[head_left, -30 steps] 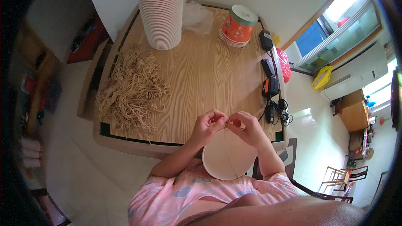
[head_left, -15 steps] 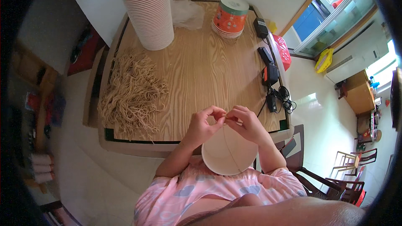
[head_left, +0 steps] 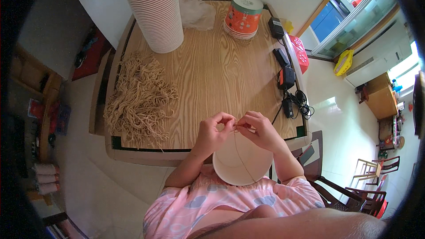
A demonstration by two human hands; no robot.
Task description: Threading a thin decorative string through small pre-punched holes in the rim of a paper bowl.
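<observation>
A white paper bucket [head_left: 223,161] rests against my lap at the table's front edge, its open mouth facing up. Across that mouth runs a thin tan cord [head_left: 239,151], from the bucket's near rim up to my fingers. My left hand [head_left: 216,130] pinches the cord between thumb and fingertips above the far rim. Right beside it, my right hand [head_left: 257,129] also pinches the cord, the fingertips of both hands nearly touching. What the cord forms between them is too small to make out. On the table's left lies a loose heap of tan cords [head_left: 139,99].
A tall stack of white paper buckets [head_left: 152,15] stands at the back left, beside a crumpled clear plastic bag [head_left: 198,14]. Farther right are upturned orange-and-green buckets [head_left: 242,17]. Black power adapters and cables [head_left: 287,79] line the table's right edge. A dark chair [head_left: 318,168] stands at right.
My fingertips have shifted slightly to the left, still pinching the cord. A bit of cord now shows between the two pinches. The bucket stays in place.
</observation>
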